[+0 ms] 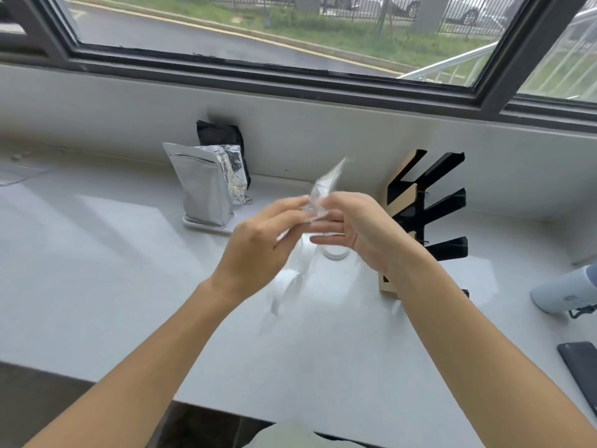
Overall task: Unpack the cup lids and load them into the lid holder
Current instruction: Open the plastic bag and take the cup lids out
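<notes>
1. A white counter [97, 270] runs under a window [258, 30].
2. Two hands meet above it: the left hand [255, 250] and right hand [358, 234] each pinch the top of one clear bag [323, 192], blurred.
3. White lids [336, 253] show below; their count is unclear.
4. One black lid holder [433, 215] stands right.
5. Two foil pouches [203, 185] stand far left; one bottle [565, 292] and one phone [581, 367] lie right.

White tabletop [97, 270] under the window carries a silver foil pouch [202, 185] w/ a black pouch [223, 137] behind it at the back, a black-and-wood lid holder [426, 215] right of centre, a white bottle [565, 291] & a dark phone [581, 367] at the right edge.
</notes>
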